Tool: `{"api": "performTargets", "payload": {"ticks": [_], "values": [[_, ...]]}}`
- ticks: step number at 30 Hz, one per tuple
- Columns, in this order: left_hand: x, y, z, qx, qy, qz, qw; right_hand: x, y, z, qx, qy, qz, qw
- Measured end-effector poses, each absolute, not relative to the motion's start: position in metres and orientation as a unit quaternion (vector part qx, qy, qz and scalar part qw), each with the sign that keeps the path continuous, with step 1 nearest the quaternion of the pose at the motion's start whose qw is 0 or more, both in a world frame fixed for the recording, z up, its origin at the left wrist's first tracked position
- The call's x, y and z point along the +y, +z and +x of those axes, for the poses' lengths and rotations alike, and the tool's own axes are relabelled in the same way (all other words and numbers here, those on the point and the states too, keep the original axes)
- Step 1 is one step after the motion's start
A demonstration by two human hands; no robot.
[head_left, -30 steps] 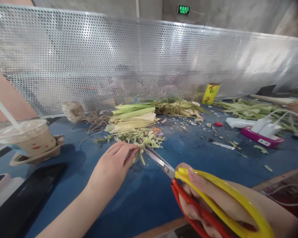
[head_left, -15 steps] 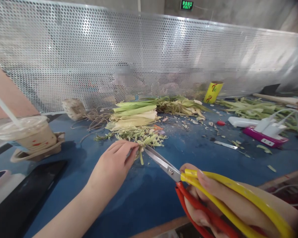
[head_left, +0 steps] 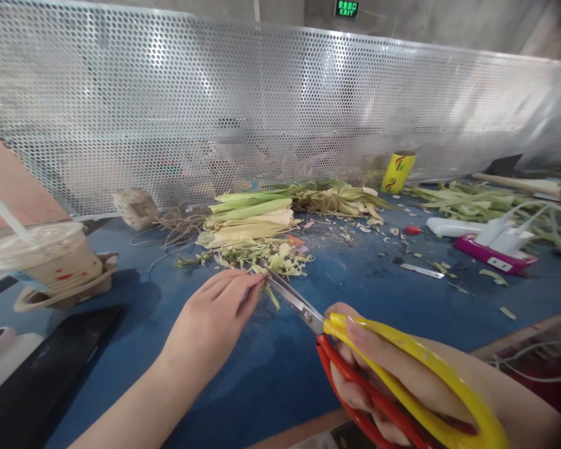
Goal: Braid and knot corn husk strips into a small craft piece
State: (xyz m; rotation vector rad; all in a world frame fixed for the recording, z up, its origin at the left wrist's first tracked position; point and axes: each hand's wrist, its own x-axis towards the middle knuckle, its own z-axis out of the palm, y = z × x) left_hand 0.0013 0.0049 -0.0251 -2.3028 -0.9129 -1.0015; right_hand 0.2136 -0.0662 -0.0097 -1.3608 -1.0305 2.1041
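Note:
My right hand [head_left: 369,368] is wrapped round the handles of scissors [head_left: 299,305], one handle yellow and one red. Their blades point up and left, with the tips at the fingertips of my left hand [head_left: 219,312]. Thumb and fingers of that left hand pinch a pale green strip of plant [head_left: 273,296], partly hidden by the fingers. Just beyond lie curly green shreds [head_left: 243,252] on the blue tabletop [head_left: 262,374]. Behind them is a stack of corn husks [head_left: 252,218].
A drink cup [head_left: 60,262] in a cardboard holder and a dark flat slab [head_left: 51,380] stand at left. Twine [head_left: 180,227] lies by a pale block [head_left: 135,207]. To the right are a blade [head_left: 421,270], a purple power strip [head_left: 495,254] and a yellow can [head_left: 399,171].
The scissors and my right hand have shifted slightly left, and the blade tips sit closer to my left fingertips. The pinched strip now leans more to the right.

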Motion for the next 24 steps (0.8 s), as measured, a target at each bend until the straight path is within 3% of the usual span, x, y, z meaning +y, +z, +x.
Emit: {"api": "performTargets", "payload": {"ticks": [24], "values": [[0.000,-0.026,0.002,-0.377,-0.353,-0.834,0.192,-0.057,-0.025,0.194,-0.439,0.699,-0.512,0.238]]}}
